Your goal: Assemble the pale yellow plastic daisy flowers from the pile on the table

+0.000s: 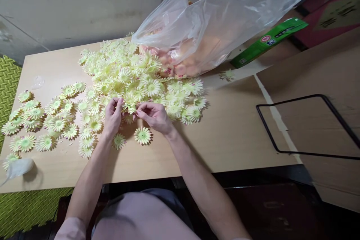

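Both hands meet at the front of a heap of pale yellow artificial flower heads (120,71). My left hand (113,117) is closed, thumb and fingers pinching the left side of a flower head (130,103). On its right side, my right hand (153,116) pinches the same flower head between thumb and forefinger. Just below the hands, a single flower head (143,135) lies face up on the table (180,157). Another loose flower head (119,141) rests beside my left wrist. What the curled fingers cover underneath is hidden.
A clear plastic bag (208,26) of pink and peach pieces stands behind the heap. To its right leans a green packet (270,41). More flower heads (33,113) lie at left, near a white object (21,168). A black wire frame (298,153) is against cardboard (315,127).
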The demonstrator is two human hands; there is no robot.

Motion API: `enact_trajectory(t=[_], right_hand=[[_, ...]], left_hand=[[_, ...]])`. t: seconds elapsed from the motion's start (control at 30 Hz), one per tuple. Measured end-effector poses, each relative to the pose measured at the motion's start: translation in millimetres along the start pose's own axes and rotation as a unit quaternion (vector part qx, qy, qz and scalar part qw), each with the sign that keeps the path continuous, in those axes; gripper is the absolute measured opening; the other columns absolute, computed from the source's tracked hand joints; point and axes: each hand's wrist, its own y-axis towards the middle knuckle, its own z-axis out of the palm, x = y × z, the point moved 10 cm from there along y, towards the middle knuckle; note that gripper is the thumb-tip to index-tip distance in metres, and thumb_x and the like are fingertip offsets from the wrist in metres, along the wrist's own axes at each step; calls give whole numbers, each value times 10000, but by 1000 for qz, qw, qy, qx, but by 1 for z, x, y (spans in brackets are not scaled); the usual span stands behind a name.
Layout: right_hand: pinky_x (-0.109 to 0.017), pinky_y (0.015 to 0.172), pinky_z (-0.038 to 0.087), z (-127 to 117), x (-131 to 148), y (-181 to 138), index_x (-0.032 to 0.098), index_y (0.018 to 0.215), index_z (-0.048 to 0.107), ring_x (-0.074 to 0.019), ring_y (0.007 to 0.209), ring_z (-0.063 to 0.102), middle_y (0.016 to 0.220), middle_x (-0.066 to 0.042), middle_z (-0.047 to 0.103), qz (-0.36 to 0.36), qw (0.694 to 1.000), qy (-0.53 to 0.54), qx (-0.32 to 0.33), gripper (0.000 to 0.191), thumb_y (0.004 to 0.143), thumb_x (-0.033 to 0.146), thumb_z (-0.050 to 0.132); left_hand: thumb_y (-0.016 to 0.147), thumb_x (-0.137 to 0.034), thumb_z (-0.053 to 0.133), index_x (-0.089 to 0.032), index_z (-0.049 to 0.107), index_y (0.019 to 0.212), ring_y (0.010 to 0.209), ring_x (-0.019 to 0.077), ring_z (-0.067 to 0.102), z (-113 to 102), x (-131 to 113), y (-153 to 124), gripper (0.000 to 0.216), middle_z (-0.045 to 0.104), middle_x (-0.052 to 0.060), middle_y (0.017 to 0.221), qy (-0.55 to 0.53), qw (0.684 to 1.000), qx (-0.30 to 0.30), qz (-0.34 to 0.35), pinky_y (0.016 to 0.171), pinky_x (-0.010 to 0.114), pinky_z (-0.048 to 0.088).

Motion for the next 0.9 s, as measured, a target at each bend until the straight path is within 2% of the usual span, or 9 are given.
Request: enact_trajectory(t=[0.13,0.23,0.3,0.43,0.63,0.8,0.9], right_hand=[[-279,695,550,-5,0,0,177,767,656,-149,713,663,758,-29,691,-7,1000,-12,-24,177,815,338,713],[-276,699,555,-7,0,1,178,783,659,-146,720,667,766,-30,696,-11,1000,-12,-24,160,837,325,693],[-271,695,557,-8,-2,0,180,796,662,-144,726,665,773,-26,693,-7,1000,-15,-22,161,846,332,683],[-279,699,568,-7,-10,0,183,829,669,-158,756,679,799,-31,699,27,1000,-9,-9,187,866,366,657],[-288,755,558,3,-7,-1,183,807,649,-155,787,661,805,-28,674,28,999,1,28,199,896,358,612],[-232,543,478,6,-5,-2,178,753,599,-105,584,557,677,10,569,30,999,-30,33,228,881,364,627],[-223,492,451,8,-4,-3,178,741,581,-96,543,526,659,16,543,33,999,-19,39,254,871,389,635]], left_hand=[[845,-493,639,-209,594,862,692,91,570,10,-9,-2,287,580,17,872,-6,998,58,3,580,196,524],[775,-417,744,-216,646,991,873,138,639,18,-21,-6,311,640,58,1048,18,994,101,36,694,230,557],[741,-357,786,-208,671,987,885,146,649,19,-26,-8,310,656,60,1043,36,992,107,61,723,241,557],[813,-335,721,-183,695,876,874,129,648,15,-26,-8,166,668,58,1006,45,992,85,75,755,229,545],[803,-407,721,-178,622,813,636,59,573,4,-3,-3,250,648,16,879,-49,998,38,0,564,161,497],[823,-455,684,-180,590,835,514,40,489,-2,1,0,291,658,19,874,-32,999,-1,19,437,149,405],[823,-469,678,-182,574,829,488,34,460,-4,2,-1,306,653,12,866,-27,999,-12,23,424,151,391]])
